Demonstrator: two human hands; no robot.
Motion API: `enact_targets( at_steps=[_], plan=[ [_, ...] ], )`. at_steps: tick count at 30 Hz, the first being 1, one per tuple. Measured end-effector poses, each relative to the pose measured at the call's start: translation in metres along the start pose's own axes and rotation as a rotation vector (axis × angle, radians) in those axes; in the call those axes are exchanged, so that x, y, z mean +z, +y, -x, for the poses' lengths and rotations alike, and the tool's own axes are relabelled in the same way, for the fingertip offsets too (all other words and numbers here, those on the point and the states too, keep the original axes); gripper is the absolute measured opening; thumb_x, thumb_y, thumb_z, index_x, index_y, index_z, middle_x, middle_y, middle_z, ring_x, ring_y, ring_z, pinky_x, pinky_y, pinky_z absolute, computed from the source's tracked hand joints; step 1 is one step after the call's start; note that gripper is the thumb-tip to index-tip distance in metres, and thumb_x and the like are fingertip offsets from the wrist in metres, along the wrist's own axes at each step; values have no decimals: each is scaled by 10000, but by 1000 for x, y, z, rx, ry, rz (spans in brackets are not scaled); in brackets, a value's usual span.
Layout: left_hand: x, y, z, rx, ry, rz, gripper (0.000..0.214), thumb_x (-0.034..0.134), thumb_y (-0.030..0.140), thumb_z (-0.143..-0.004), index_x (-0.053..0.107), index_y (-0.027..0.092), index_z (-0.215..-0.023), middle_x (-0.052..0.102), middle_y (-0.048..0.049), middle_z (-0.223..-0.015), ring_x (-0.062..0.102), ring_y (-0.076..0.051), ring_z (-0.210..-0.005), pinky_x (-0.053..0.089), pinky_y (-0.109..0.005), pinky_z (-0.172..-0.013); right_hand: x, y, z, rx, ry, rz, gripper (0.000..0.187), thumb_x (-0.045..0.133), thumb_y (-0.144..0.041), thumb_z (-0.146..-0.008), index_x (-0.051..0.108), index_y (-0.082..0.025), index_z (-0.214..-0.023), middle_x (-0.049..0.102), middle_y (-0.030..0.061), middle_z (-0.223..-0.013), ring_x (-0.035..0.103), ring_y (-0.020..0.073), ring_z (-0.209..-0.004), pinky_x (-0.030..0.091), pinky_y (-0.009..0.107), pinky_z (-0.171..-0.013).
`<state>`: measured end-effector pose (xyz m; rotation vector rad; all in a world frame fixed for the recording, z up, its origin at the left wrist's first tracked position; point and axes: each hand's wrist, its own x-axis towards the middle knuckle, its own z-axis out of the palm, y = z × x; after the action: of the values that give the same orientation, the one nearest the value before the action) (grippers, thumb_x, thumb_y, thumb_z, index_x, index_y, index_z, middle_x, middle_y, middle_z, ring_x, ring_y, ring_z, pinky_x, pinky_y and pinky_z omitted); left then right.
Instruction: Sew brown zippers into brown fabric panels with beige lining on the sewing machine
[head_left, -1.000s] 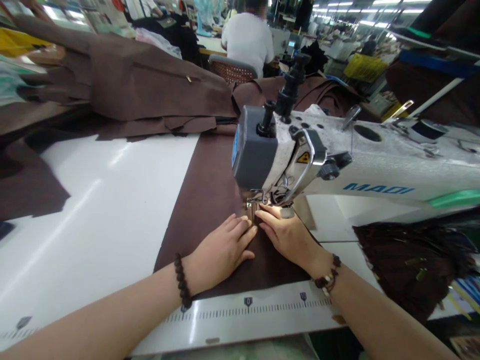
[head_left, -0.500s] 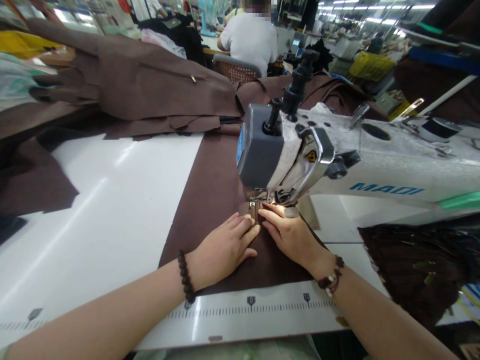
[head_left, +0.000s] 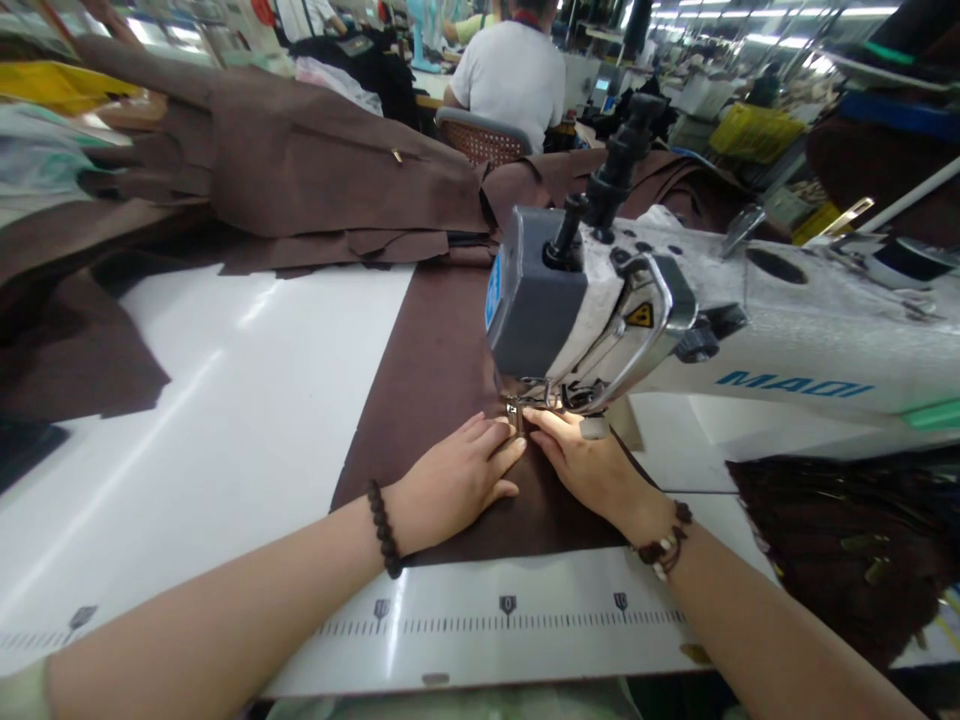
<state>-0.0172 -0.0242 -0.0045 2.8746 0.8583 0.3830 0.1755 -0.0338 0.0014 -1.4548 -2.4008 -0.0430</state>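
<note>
A long strip of dark brown fabric (head_left: 427, 380) lies on the white table (head_left: 225, 400) and runs under the head of a white and grey sewing machine (head_left: 600, 310). My left hand (head_left: 450, 480) rests flat on the fabric, fingers stretched toward the presser foot (head_left: 517, 412). My right hand (head_left: 581, 460) lies flat on the fabric just right of the foot, fingertips beside the needle area. Both wrists wear bead bracelets.
A pile of brown garments (head_left: 300, 170) lies at the back of the table. More dark cloth (head_left: 67, 350) sits at the left edge and another dark bundle (head_left: 840, 540) at the right. A printed ruler (head_left: 502, 615) runs along the front edge. A person in white (head_left: 510, 75) sits beyond.
Both hands have stayed flat at the presser foot and crept slightly forward with the fabric. The view has shifted a little, so everything sits further right.
</note>
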Motion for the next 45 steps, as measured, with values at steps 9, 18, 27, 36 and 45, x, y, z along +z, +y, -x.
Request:
enact_targets(
  at_steps=[9, 18, 27, 36, 45],
  plan=[
    [-4, -2, -2, 14, 30, 12, 443, 589, 341, -825, 474, 114, -1188, 478, -113, -1123, 453, -252, -1083, 354, -406, -1015, 4, 7, -4, -7, -60, -90, 268, 396, -228, -907, 573, -206, -1106, 632, 62, -1061, 581, 186, -980, 432, 361, -901],
    [-7, -11, -9, -19, -17, -22, 427, 534, 376, -852, 488, 121, -1192, 463, -111, -1052, 460, -252, -992, 425, -383, -903, 9, 12, -9, 27, -12, -45, 302, 361, -277, -917, 637, -199, -1013, 664, 58, -988, 605, 187, -890, 451, 351, -845],
    [-7, -20, -11, -6, -27, 9, 406, 482, 377, -879, 504, 116, -1189, 461, -107, -990, 450, -254, -993, 434, -365, -869, 6, 14, -16, 42, -30, -79, 329, 353, -277, -916, 666, -190, -860, 687, 52, -879, 622, 188, -872, 477, 334, -808],
    [-8, -21, -14, 9, -14, 4, 383, 470, 369, -886, 516, 117, -1170, 457, -119, -1051, 452, -247, -992, 425, -372, -889, 5, 13, -19, 31, -37, -64, 281, 388, -250, -910, 659, -191, -865, 687, 49, -878, 625, 175, -877, 472, 298, -815],
    [-6, -19, -12, 12, -35, 18, 416, 449, 364, -895, 485, 94, -1210, 443, -131, -1082, 427, -256, -1032, 390, -377, -943, 12, 14, -12, 28, -30, -30, 278, 379, -255, -912, 644, -176, -894, 679, 55, -883, 616, 186, -815, 454, 336, -783]
  ],
)
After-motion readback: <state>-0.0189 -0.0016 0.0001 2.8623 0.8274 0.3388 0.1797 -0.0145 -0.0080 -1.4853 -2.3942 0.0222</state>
